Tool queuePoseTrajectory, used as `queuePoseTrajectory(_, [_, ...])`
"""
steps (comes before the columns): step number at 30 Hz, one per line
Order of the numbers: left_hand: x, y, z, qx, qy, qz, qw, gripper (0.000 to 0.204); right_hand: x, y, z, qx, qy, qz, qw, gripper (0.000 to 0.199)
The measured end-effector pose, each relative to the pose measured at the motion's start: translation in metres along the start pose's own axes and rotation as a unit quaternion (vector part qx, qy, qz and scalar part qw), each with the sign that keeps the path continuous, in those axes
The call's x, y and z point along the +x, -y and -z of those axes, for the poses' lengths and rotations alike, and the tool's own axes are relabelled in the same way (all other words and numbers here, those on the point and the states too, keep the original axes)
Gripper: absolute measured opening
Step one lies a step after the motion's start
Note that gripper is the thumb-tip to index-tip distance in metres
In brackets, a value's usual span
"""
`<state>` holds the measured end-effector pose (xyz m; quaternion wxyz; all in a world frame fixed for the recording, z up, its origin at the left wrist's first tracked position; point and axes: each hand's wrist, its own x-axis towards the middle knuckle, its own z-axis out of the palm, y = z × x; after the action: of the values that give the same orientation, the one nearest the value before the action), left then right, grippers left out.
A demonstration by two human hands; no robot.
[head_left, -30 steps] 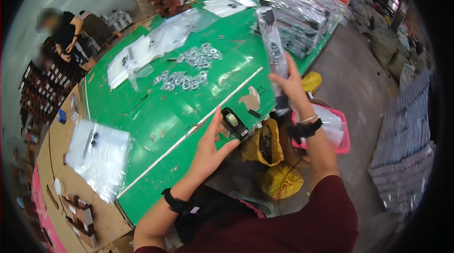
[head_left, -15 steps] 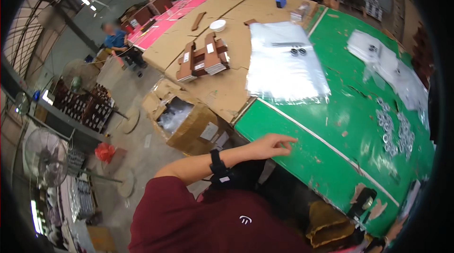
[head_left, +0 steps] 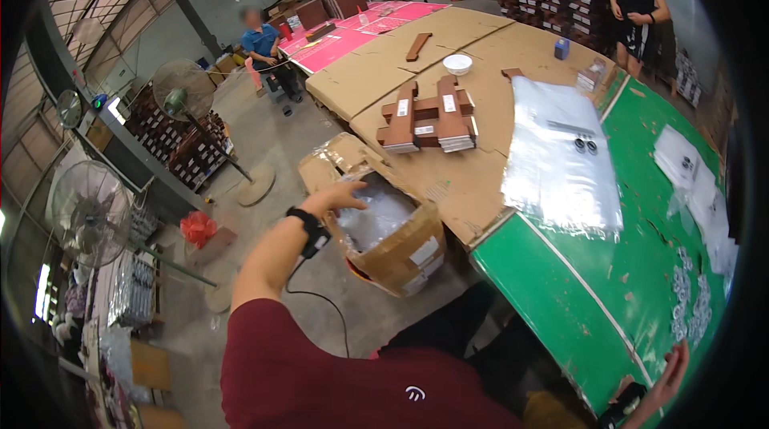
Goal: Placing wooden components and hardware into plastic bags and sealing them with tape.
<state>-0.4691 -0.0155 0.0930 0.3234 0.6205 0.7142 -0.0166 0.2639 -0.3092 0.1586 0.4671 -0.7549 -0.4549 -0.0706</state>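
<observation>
Brown cardboard makes up the box that the left hand reaches over, its top flaps folded outward. The left hand has its fingers parted and bent downward, with nothing visibly gripped; whether the fingertips touch the clear plastic lying inside the box beneath them, I cannot tell. The right hand, well apart from the left, holds its fingers extended and looks bare of any load; a black tape dispenser sits just to its left at the near edge of the green tabletop, and it is unclear whether the two touch. Just beyond the right fingertips lie clusters of small silvery pieces. Between the two hands and farther forward, a pile of flat clear bags rests on the tabletop, showing two dark rings. Ahead and to the right of the left hand, past the box, brown pieces with white labels are stacked on a cardboard sheet, a white bowl standing behind them. Off to the left of that hand are a red bag and a fan. Farthest out, a seated person in blue is ahead of the left hand, and a standing person in black is well ahead of the right.
</observation>
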Motion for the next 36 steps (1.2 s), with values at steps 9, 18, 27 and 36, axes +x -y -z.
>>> queuePoseTrajectory(9, [0.056,-0.036,-0.044,0.085,0.241,-0.010,0.967,0.120,-0.036,0.065,-0.127,0.183,0.244,0.028,0.952,0.021])
queuePoseTrajectory(18, [0.045,-0.056,-0.046,0.353,-0.146,-0.221,0.897,0.011,-0.046,0.086,-0.147,0.176,0.296,0.034,0.938,0.018])
queuePoseTrajectory(27, [-0.062,-0.057,0.029,-0.017,-0.243,-0.233,0.942,0.011,-0.050,0.155,-0.191,0.211,0.342,0.086,0.912,0.014])
queuePoseTrajectory(36, [-0.080,-0.043,0.062,-0.348,-0.202,-0.259,0.878,0.009,-0.070,0.200,-0.207,0.271,0.399,0.148,0.864,0.014])
